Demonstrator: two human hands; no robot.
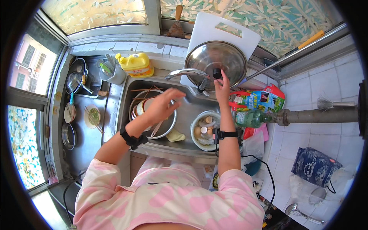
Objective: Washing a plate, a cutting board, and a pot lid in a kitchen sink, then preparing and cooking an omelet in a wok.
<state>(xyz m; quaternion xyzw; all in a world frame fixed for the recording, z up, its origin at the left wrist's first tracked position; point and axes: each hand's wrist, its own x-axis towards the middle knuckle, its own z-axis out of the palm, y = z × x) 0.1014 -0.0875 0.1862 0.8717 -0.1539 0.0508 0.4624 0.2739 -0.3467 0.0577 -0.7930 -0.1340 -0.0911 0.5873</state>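
Observation:
My left hand (166, 105) hangs over a round metal basin (174, 119) in the stainless steel sink, slightly blurred, fingers apart and holding nothing. Stacked bowls (140, 109), wooden chopsticks (143, 93) and a pale-handled utensil (156, 128) lie in that basin. At the sink's back, my right hand (222, 87) is at the black knob (217, 73) of a steel pot lid (201, 59); whether it grips the knob is unclear. The lid leans on a white cutting board (201, 31). Left of this hand is a chrome faucet (185, 72).
A strainer bucket (195, 141) with eggshells sits in the sink's right part, near a yellowish cloth (175, 135). Behind the sink stands a yellow jug (136, 65). Left are a utensil holder (116, 76) and a bowl of food (93, 115). A green bottle (247, 118) lies right, by a pipe (316, 115).

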